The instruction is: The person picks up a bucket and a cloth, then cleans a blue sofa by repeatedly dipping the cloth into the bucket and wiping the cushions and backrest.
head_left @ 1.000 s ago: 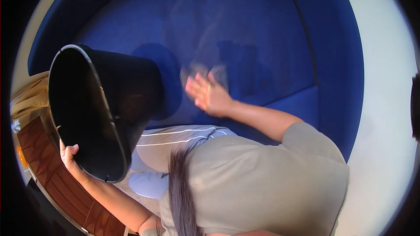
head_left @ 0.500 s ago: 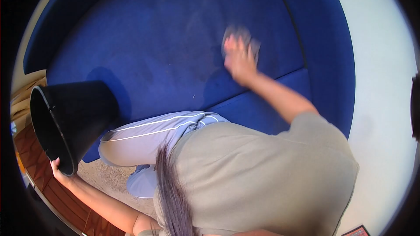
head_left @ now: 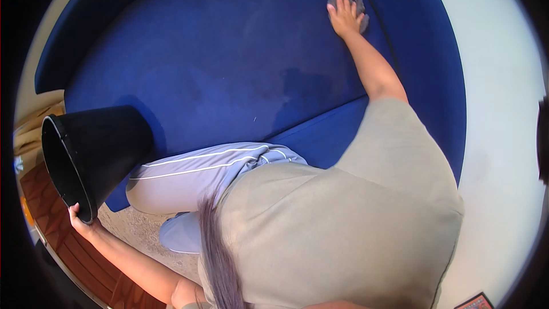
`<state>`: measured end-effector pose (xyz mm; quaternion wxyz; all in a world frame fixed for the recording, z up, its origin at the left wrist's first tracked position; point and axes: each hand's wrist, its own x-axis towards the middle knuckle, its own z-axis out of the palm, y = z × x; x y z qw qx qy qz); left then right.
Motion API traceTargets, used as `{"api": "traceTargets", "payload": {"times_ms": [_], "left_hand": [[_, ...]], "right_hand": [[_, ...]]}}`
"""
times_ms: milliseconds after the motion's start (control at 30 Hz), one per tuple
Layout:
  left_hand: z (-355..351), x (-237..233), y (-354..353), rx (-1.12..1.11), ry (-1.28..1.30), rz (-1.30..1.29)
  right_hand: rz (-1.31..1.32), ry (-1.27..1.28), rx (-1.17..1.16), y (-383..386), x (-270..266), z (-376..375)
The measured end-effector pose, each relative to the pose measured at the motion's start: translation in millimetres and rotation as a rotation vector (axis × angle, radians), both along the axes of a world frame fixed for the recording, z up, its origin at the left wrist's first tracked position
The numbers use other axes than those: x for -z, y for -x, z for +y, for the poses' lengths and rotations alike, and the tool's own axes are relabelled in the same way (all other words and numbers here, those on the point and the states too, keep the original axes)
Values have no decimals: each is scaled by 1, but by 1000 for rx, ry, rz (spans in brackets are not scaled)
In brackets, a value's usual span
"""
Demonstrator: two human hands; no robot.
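Observation:
A black bucket [head_left: 108, 146] lies tipped on its side at the left, its open mouth facing left. My left hand [head_left: 83, 221] grips the lower edge of its rim. Far out on the blue couch seat [head_left: 211, 46], my right hand [head_left: 346, 17] presses down on a crumpled grey cloth [head_left: 362, 7], fingers spread over it. The cloth shows around the fingertips and beside the thumb. Below the bucket, part of its rim is hidden by my left fingers.
The couch's raised blue edge [head_left: 440, 80] curves along the right, beside a pale wall [head_left: 503, 109]. Brown wooden furniture [head_left: 74, 246] and beige carpet [head_left: 134, 232] are at the lower left. A framed item [head_left: 476, 302] shows at the bottom right.
My right hand has moved farther out over the couch and to the right, with the cloth under it. My left hand keeps its hold on the bucket, which has hardly moved.

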<state>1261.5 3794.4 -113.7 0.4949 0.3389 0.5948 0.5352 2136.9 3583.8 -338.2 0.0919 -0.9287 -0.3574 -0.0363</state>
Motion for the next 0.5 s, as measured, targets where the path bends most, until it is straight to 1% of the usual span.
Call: {"api": "traceTargets", "payload": {"times_ms": [67, 100, 167, 200, 233, 300, 333, 433, 467, 500], "left_hand": [[-1, 2, 5, -19, 6, 10], [-6, 3, 4, -25, 22, 8], [-9, 1, -1, -57, 1, 18], [-11, -1, -3, -34, 4, -11], [-16, -6, -15, -45, -9, 2], [-17, -8, -16, -56, -11, 1], [-17, -10, -14, -67, 15, -15], [-7, -6, 25, -21, 104, 4], [-6, -3, 31, -29, 78, 52], [-16, -6, 8, -54, 47, 40]], "right_hand": [[-47, 89, -6, 16, -1, -52], [-66, 184, 51, 17, -2, -90], [34, 185, 338, 22, -9, -155], [78, 111, 473, 17, 2, -181], [76, 109, 486, 14, 2, -179], [126, 183, 688, 5, 2, -160], [120, 162, 677, -6, 1, -146], [99, 61, 419, -44, -2, -89], [61, 50, 341, -53, 2, -63], [-45, 128, 217, -41, -3, -32]]}}
